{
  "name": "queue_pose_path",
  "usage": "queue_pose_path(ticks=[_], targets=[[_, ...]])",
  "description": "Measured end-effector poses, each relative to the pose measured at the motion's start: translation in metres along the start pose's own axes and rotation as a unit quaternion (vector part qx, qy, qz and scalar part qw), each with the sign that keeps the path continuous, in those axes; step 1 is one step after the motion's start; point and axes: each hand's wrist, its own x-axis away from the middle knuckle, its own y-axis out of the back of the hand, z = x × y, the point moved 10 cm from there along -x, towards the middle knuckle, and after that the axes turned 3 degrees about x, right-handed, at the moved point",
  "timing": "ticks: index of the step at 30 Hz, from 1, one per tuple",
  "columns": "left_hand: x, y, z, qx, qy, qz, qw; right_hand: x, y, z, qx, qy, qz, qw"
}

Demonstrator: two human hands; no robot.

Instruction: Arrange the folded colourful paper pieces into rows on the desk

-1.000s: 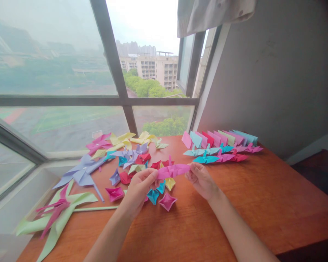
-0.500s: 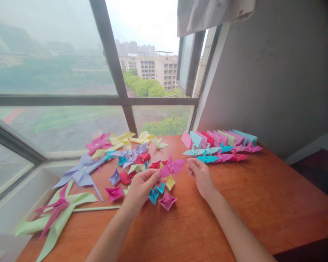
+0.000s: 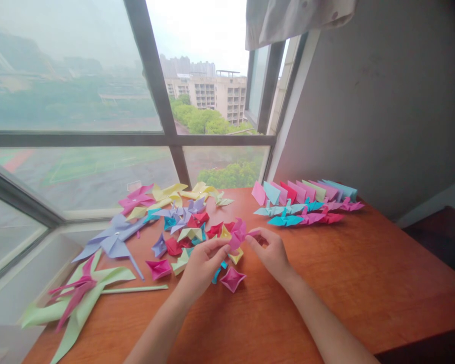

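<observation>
Between my two hands, above the wooden table, is a pink origami crane [image 3: 238,233]. My left hand [image 3: 203,265] pinches its left end between thumb and fingers. On the other side, my right hand [image 3: 270,253] closes thumb and fingertips on its right tip. Beneath and behind the hands lie several folded paper boats in red, purple, green, yellow and blue. A magenta paper boat [image 3: 232,279] sits just in front of the hands, and another magenta boat [image 3: 158,269] is left of my left wrist.
Pinwheels lie at the left, a purple one [image 3: 116,236] and a large green one [image 3: 93,283] with a stick. At the back right, several origami cranes [image 3: 285,219] line up before a row of standing folded papers [image 3: 298,191]. A window frame [image 3: 129,139] borders the wooden table [image 3: 345,283].
My right hand has moved left and taken hold of the crane's right tip. The crane has turned and shifted slightly right, with my left hand still gripping it.
</observation>
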Motion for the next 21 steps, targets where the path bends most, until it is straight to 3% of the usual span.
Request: queue_pose_path(ticks=[5, 10, 13, 15, 21], targets=[[0.000, -0.006, 0.009, 0.009, 0.004, 0.031, 0.999, -0.003, 0.022, 0.008, 0.025, 0.033, -0.067, 0.997], [0.001, -0.008, 0.011, -0.003, 0.003, 0.047, 0.999, -0.004, 0.073, 0.034, 0.152, 0.089, -0.174, 0.969], [0.003, -0.011, 0.008, 0.000, 0.000, 0.057, 0.998, 0.002, 0.124, 0.038, 0.236, 0.093, -0.244, 0.936], [0.005, -0.014, 0.007, -0.001, 0.000, 0.065, 0.998, 0.012, 0.169, 0.030, 0.285, 0.073, -0.304, 0.906], [0.008, -0.019, 0.002, -0.013, 0.002, 0.070, 0.997, 0.049, 0.299, -0.027, 0.407, -0.040, -0.397, 0.821]])
